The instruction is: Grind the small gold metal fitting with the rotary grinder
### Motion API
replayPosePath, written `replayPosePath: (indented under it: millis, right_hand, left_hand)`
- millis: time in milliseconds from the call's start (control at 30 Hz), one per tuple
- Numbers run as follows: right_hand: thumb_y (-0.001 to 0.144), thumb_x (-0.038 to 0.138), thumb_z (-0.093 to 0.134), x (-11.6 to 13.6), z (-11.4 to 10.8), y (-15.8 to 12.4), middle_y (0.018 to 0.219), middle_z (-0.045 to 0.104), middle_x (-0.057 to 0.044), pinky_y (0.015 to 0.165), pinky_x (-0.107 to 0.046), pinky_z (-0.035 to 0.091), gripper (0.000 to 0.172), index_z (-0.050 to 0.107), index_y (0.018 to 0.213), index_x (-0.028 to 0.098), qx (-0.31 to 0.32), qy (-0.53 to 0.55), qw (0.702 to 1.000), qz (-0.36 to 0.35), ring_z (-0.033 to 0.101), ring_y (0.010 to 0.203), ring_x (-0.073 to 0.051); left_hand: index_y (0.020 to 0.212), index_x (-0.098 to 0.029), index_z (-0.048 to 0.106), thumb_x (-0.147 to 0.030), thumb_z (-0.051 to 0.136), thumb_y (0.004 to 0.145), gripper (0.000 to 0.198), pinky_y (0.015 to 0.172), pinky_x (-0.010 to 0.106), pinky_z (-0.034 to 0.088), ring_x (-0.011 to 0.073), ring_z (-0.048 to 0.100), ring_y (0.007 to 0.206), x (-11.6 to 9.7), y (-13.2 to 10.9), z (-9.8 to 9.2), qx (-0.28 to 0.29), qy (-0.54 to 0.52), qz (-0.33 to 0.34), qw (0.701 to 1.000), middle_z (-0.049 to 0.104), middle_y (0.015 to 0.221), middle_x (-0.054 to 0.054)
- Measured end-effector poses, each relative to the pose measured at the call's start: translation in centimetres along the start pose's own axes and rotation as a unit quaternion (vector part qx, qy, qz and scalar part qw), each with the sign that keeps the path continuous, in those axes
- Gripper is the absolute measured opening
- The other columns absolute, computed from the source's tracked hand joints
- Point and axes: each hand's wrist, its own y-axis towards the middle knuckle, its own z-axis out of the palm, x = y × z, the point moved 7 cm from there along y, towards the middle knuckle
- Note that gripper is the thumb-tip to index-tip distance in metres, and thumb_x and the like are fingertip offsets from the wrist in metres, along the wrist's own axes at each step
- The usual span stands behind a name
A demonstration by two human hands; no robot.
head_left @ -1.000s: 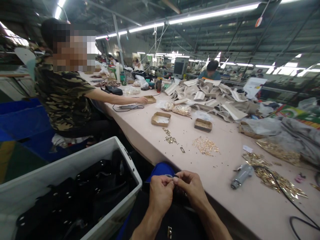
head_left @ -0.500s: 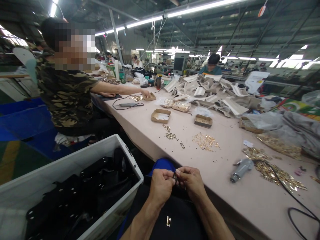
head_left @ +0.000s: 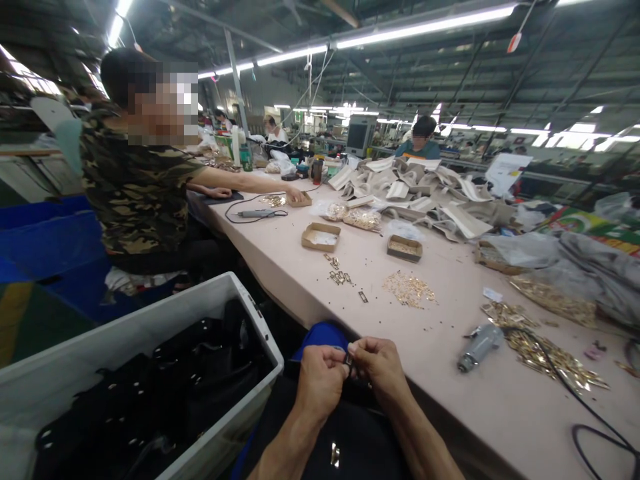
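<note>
Pinched between the fingertips of my left hand point(head_left: 323, 377) is a small dark rectangular metal frame point(head_left: 349, 360). My right hand point(head_left: 380, 367) is closed against the frame's other side, its thumb and forefinger meeting there. Both hands sit just over a black bag piece point(head_left: 365, 433) on my lap, and part of its edge seems to run up under my fingers. A shiny gold clasp fitting point(head_left: 335, 455) is fixed on that black piece, nearer my body. Whether a smaller part is also between the fingertips is hidden.
A white bin point(head_left: 250, 300) of black pieces stands at left. On the table point(head_left: 310, 287) lie loose metal frames point(head_left: 339, 276), small gold parts point(head_left: 409, 289), a grey power screwdriver point(head_left: 480, 347) with a cable, and cardboard trays point(head_left: 320, 245). A co-worker point(head_left: 135, 180) reaches into a tray.
The view has shifted slightly. Both hands stay together at the small frame, which shows a little more of its face now. The co-worker's hand remains at the far tray.
</note>
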Motion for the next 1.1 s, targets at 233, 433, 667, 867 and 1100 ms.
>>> replayPosePath:
  millis: [233, 433, 667, 867, 1100]
  right_hand:
    - [0.069, 0.053, 0.079, -0.8, 1.1, 1.1, 0.041, 0.057, -0.006, 0.038, -0.021, 0.021, 0.045, 0.060, 0.054, 0.015, -0.014, 0.008, 0.999, 0.029, 0.036, 0.032, -0.007]
    - [0.084, 0.066, 0.060, 2.1, -1.0, 2.9, 0.049, 0.061, -0.004, 0.039, -0.023, 0.028, 0.053, 0.062, 0.064, 0.017, -0.059, -0.059, 0.996, -0.014, 0.043, 0.035, -0.010]
    - [0.088, 0.049, 0.058, 10.4, -14.0, 2.3, 0.078, 0.074, -0.008, 0.073, -0.033, 0.047, 0.032, 0.068, 0.077, 0.021, -0.335, -0.464, 0.811, -0.121, 0.069, 0.075, -0.024]
    - [0.092, 0.050, 0.054, 9.1, -21.7, 0.2, 0.095, 0.076, -0.016, 0.083, -0.038, 0.050, 0.036, 0.071, 0.092, 0.018, -0.382, -0.573, 0.725, 0.030, 0.071, 0.094, -0.032]
    - [0.086, 0.062, 0.063, 5.9, -25.8, -1.6, 0.112, 0.071, -0.026, 0.089, -0.044, 0.050, 0.063, 0.063, 0.122, 0.010, -0.378, -0.613, 0.673, 0.166, 0.067, 0.112, -0.039]
  left_hand:
    - [0.072, -0.010, 0.080, -0.025, 0.068, 0.073, 0.019, 0.063, 0.030, 0.050, 0.0267, 0.074, 0.067, -0.4, 0.8, -0.4, 0.005, 0.044, 0.043, 0.998, 0.079, 0.069, 0.013]
    - [0.073, -0.013, 0.077, -0.036, 0.072, 0.069, 0.024, 0.069, 0.035, 0.051, 0.0298, 0.075, 0.068, 1.3, 1.9, -1.2, -0.042, 0.019, 0.017, 0.999, 0.079, 0.069, 0.012]
    - [0.073, -0.014, 0.077, -0.044, 0.075, 0.068, 0.030, 0.073, 0.036, 0.051, 0.0300, 0.075, 0.071, 2.5, 2.7, -1.6, -0.037, 0.015, 0.013, 0.999, 0.080, 0.070, 0.011]
    - [0.074, -0.015, 0.077, -0.042, 0.074, 0.068, 0.028, 0.072, 0.036, 0.052, 0.0309, 0.076, 0.072, 2.6, 3.2, -1.7, -0.046, 0.002, 0.002, 0.999, 0.080, 0.070, 0.011]
    - [0.075, -0.016, 0.076, -0.046, 0.074, 0.068, 0.030, 0.076, 0.038, 0.051, 0.0331, 0.076, 0.078, 2.9, 3.7, -1.4, -0.033, 0.012, -0.015, 0.999, 0.081, 0.074, 0.011]
